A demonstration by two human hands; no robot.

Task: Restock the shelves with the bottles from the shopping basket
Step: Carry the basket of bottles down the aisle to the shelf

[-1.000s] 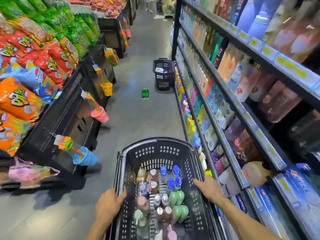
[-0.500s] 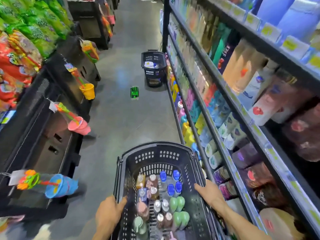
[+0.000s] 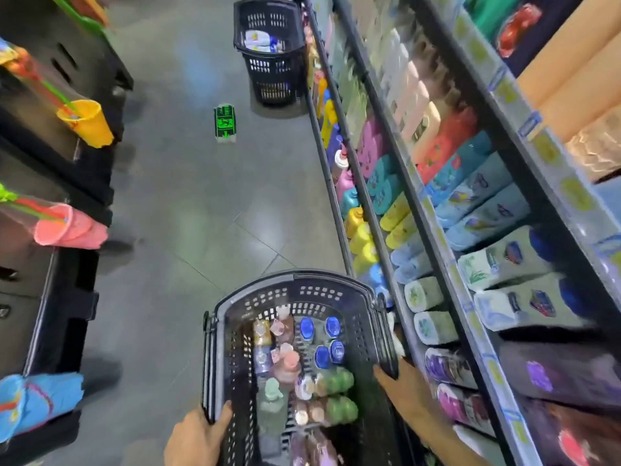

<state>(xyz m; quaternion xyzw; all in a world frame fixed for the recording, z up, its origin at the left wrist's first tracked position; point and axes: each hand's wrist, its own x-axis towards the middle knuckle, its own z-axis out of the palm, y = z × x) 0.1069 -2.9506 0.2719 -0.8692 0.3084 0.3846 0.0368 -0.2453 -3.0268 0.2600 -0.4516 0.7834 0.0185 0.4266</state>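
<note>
**A:** Head view, right up close: the left hand (image 3: 193,438) has its fingers (image 3: 224,412) curled over the left rim of the black shopping basket (image 3: 295,290), gripping it. The right hand (image 3: 405,390) is on the right rim, fingers wrapped over the edge, so it's holding the basket too.

**B:** And the bottles?

**A:** All sitting inside the basket. Blue-capped bottles (image 3: 322,341) toward the far right corner, green-capped bottles (image 3: 337,395) nearer the right hand, pinkish bottles (image 3: 285,361) down the middle, plus a pale green one (image 3: 274,395) near the left hand. It's blurry, so I can't read any labels.

**B:** Where's the basket relative to the shelves?

**A:** Just beside them. The shelves (image 3: 437,237) run along the right side, packed with pastel bottles lying in rows, price tags on the edges. Further down the grey floor (image 3: 188,213) there's a small green-and-black thing (image 3: 224,122) lying on its own, and past that a second black basket (image 3: 272,62) standing against the shelving, with some items in it. On the left, a yellow cup (image 3: 87,124), a pink cup (image 3: 70,228) and a blue cup (image 3: 43,400) hang off dark racks.
</note>
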